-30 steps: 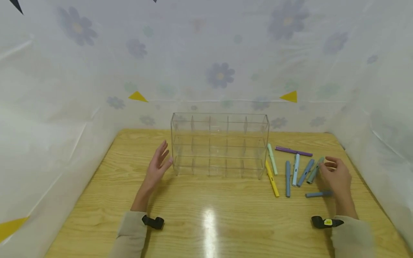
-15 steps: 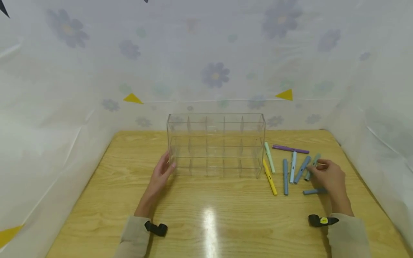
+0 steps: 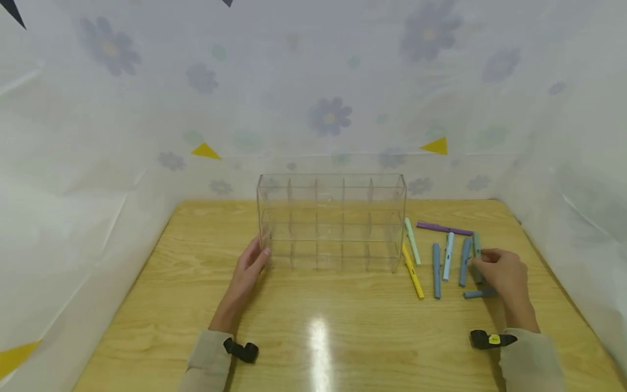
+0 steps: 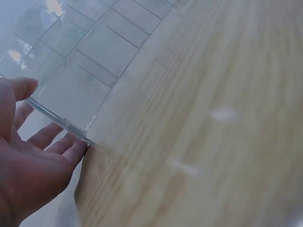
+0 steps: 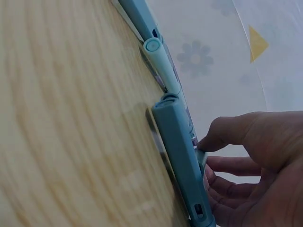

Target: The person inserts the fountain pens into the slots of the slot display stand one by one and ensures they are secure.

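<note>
A clear plastic compartment organizer (image 3: 330, 231) stands upright on the table. My left hand (image 3: 248, 272) holds its left end, thumb at the front edge and fingers along the side; the left wrist view shows the hand around the corner of the organizer (image 4: 71, 94). At the right, my right hand (image 3: 504, 275) pinches a grey-green pen (image 3: 477, 243) between thumb and fingertips. A blue-grey pen (image 3: 465, 262) lies beside it, and another blue-grey pen (image 3: 477, 293) lies crosswise, partly hidden below the hand. In the right wrist view the fingertips (image 5: 204, 144) are behind a blue-grey pen (image 5: 182, 156).
More pens lie between organizer and right hand: pale green (image 3: 412, 241), yellow (image 3: 413, 272), blue-grey (image 3: 436, 270), light blue (image 3: 448, 257) and purple (image 3: 444, 228). A flowered white sheet (image 3: 274, 109) hangs behind the wooden table (image 3: 294, 326).
My left hand has moved right onto the organizer's end. My right hand has come left onto the grey-green pen, and that pen and the blue-grey one beside it have turned more upright in view.
</note>
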Demonstrator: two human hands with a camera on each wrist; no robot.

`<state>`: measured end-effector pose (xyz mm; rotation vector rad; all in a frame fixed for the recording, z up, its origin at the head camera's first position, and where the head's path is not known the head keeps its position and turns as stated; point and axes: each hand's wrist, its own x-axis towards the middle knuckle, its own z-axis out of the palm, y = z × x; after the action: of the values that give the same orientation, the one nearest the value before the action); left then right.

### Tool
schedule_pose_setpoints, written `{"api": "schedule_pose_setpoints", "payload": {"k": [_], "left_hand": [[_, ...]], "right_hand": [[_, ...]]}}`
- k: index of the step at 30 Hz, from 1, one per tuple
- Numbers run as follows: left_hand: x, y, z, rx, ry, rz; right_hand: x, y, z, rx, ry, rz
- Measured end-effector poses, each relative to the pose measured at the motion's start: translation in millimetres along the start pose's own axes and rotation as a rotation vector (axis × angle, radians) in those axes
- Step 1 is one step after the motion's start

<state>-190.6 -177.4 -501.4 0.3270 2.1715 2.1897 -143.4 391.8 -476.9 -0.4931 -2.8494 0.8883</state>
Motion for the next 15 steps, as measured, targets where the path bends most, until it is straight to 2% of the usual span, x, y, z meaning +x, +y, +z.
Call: {"api": "schedule_pose_setpoints", "payload": {"k": [4, 10, 12, 15], "left_hand": [[0.4, 0.2, 2.4, 0.011, -0.005, 0.0], [0.3, -2.8, -0.2, 0.035, -0.011, -0.005], [0.0, -2.9, -1.6, 0.032, -0.008, -0.009], [-0.8, -3.1, -3.3, 0.029, -0.011, -0.008]], "right_hand": [[-0.3, 1.2, -7.7, 0.042, 0.035, 0.074], [1.4, 0.9, -14.6, 0.206, 0.058, 0.203], [2.2, -0.5, -14.1, 0.254, 0.064, 0.194], [2.1, -3.9, -12.3, 0.359, 0.068, 0.132]]}}
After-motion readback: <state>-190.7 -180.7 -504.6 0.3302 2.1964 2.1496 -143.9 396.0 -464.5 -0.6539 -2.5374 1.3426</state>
